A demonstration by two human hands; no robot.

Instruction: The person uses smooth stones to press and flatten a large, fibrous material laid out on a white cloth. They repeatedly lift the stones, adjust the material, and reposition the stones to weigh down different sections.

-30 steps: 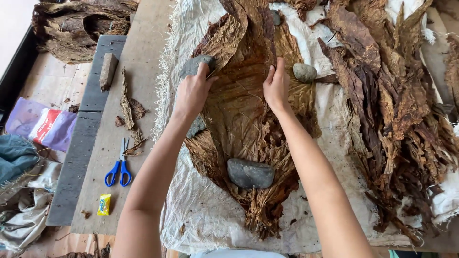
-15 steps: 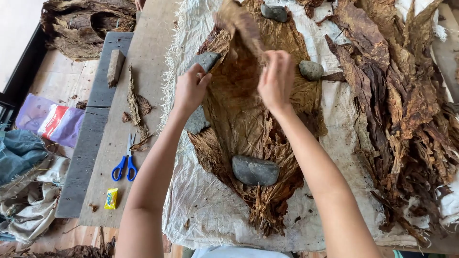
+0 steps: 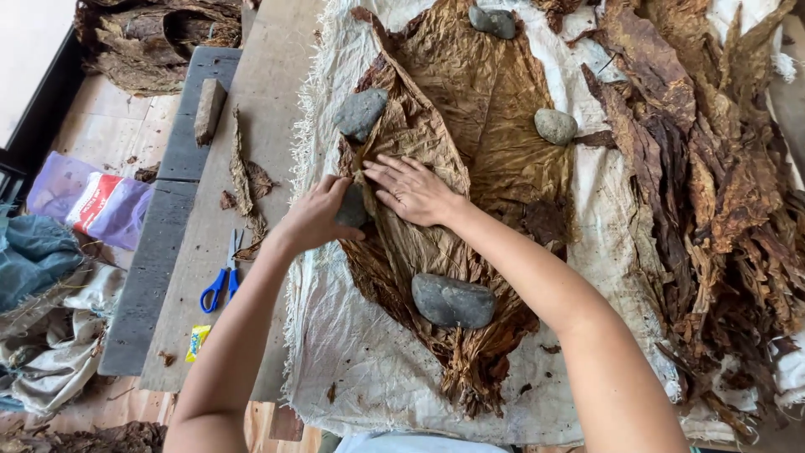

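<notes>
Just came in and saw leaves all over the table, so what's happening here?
A person is spreading large dried brown leaves in a stack on a pale woven cloth. The right hand lies flat on the top leaf, pressing it down, while the left hand grips a grey stone at the leaf's edge. Other stones sit on the stack as weights. A loose heap of leaves lies to the right; blue-handled scissors rest on the board to the left.

Brown dried leaves [image 3: 470, 126], grey stones [image 3: 453, 300], blue-handled scissors [image 3: 220, 281].
</notes>
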